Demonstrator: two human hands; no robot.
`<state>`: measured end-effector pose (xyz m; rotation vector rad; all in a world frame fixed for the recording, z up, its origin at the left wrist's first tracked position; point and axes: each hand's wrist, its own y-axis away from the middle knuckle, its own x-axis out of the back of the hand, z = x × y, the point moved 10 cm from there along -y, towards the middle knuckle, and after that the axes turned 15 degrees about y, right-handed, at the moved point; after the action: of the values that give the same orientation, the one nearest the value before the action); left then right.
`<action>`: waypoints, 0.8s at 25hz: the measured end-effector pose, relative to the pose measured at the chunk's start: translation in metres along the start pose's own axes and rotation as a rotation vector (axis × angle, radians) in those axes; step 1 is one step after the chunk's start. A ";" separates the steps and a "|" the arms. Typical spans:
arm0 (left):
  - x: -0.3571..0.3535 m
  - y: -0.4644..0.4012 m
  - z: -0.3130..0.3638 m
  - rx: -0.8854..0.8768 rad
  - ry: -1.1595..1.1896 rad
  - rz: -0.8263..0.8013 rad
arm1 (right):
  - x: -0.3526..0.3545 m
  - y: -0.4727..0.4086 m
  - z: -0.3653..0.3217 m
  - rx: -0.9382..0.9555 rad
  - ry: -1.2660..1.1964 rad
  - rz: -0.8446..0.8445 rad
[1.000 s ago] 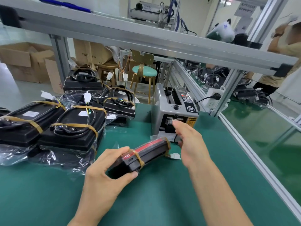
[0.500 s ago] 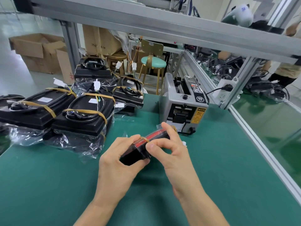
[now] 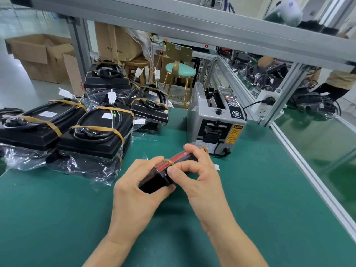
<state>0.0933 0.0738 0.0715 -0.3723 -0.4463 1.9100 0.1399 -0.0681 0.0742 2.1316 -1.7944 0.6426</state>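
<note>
While both hands hold it over the tabletop (image 3: 67, 218), the pack (image 3: 154, 183) lies just in front of the dispenser (image 3: 215, 122). The left hand (image 3: 134, 193) has its grip clamped round the near end. The right hand (image 3: 204, 180) grips the middle, thumb on the band (image 3: 167, 162). Bagged boxes (image 3: 92, 137) sit left of the dispenser.

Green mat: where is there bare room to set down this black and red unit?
Bare mat lies near-left, in front of the bagged black units, and right of the right hand up to the aluminium rail. Crowded: among those units and around the tape dispenser.
</note>
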 end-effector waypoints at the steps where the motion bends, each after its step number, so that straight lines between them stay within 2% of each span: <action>1: 0.000 0.000 -0.001 0.003 -0.003 0.001 | 0.000 0.000 -0.001 0.003 0.009 0.006; 9: 0.002 0.002 0.003 -0.006 -0.003 0.017 | -0.001 0.005 0.000 0.024 0.090 0.117; 12: -0.001 0.003 0.002 -0.001 -0.023 0.002 | 0.005 0.008 0.010 -0.008 -0.102 0.210; 14: -0.002 0.002 0.003 0.001 -0.031 -0.004 | 0.003 0.008 0.016 -0.046 -0.191 0.196; 20: 0.001 -0.001 -0.001 0.006 -0.041 -0.004 | -0.008 0.005 0.002 0.040 0.091 0.070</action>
<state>0.0941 0.0756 0.0714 -0.3285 -0.4676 1.9175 0.1342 -0.0628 0.0681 2.0374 -1.8289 0.7869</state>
